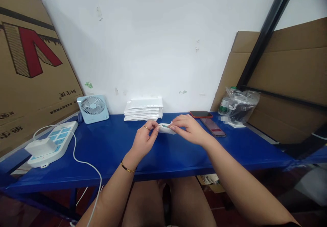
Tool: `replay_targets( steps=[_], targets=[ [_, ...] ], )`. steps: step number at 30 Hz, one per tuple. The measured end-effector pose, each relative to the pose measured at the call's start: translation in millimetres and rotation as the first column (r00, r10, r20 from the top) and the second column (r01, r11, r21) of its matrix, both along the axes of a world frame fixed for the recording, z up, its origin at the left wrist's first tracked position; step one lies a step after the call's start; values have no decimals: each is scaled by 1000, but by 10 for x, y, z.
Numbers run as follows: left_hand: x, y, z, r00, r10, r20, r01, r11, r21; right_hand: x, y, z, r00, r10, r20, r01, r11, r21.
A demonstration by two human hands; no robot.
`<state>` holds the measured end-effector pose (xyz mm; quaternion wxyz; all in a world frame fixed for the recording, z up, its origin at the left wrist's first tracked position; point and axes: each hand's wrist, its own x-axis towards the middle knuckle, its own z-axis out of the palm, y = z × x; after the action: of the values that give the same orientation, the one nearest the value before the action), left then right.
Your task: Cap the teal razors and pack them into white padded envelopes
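Between my two hands, above the middle of the blue table, is a small, flat white item with rounded edges and a grey-green patch. Its exact kind does not show. My left hand pinches its left end between thumb and forefinger. At the other end my right hand holds it, thumb and fingers closed on the right edge. Just behind, against the wall, lies a stack of white padded envelopes.
A light-blue fan and a white power strip with a plugged-in charger and cable stand left. Two phones, a bottle and a clear plastic bag lie right. Cardboard flanks both sides.
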<state>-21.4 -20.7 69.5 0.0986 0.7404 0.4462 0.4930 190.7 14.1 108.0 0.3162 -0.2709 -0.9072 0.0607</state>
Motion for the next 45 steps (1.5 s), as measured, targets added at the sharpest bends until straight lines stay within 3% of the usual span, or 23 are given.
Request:
replay_targets(
  steps=[4,6,9,13,15,17,20,23,25,31,36,38,41,43,45],
  targets=[
    [-41,-112,-69,999,16,49,-15,1000,-11,89,-106,-85,1000,-27,13,26,998,56],
    [-54,-152,-66,997,30,65,-32,999,40,105,-117,-129,996,-39,-78,43,998,47],
    [-58,-132,28,993,79,88,-88,991,103,90,-81,-133,979,-48,-198,51,999,12],
    [-78,-124,199,992,78,97,-80,997,21,79,-90,-60,962,-38,-269,39,999,-1],
    [-105,-219,188,995,78,56,-76,997,-30,108,-169,-90,961,-24,-275,12,999,-45],
    [-131,-377,60,999,53,-12,-54,992,-117,152,-284,-221,972,-7,-237,-27,990,-142],
    [-128,-634,-293,994,-22,-111,-11,955,-297,211,-461,-571,982,-41,-186,-25,941,-338],
    [-62,-792,-639,986,19,-164,-79,927,-367,228,-576,-923,988,-100,-116,35,883,-469],
    [-10,-813,-765,972,77,-223,-154,923,-353,216,-604,-1072,985,-156,-73,101,864,-493],
    [69,-665,-734,906,166,-390,-307,891,-333,135,-556,-1159,943,-331,43,314,838,-446],
    [98,-576,-739,843,224,-489,-400,868,-292,85,-543,-1172,921,-379,93,383,832,-400],
    [91,-574,-762,855,225,-468,-358,908,-217,80,-541,-1187,920,-380,94,384,834,-395],
    [56,-595,-785,876,27,-482,-94,989,-116,85,-535,-1211,921,-381,80,381,840,-387],
    [26,-605,-790,843,-93,-530,38,993,-114,90,-533,-1221,920,-385,68,381,842,-381],
    [2,-592,-787,806,-128,-578,64,989,-130,94,-542,-1218,918,-393,55,384,846,-369]
  ],
)
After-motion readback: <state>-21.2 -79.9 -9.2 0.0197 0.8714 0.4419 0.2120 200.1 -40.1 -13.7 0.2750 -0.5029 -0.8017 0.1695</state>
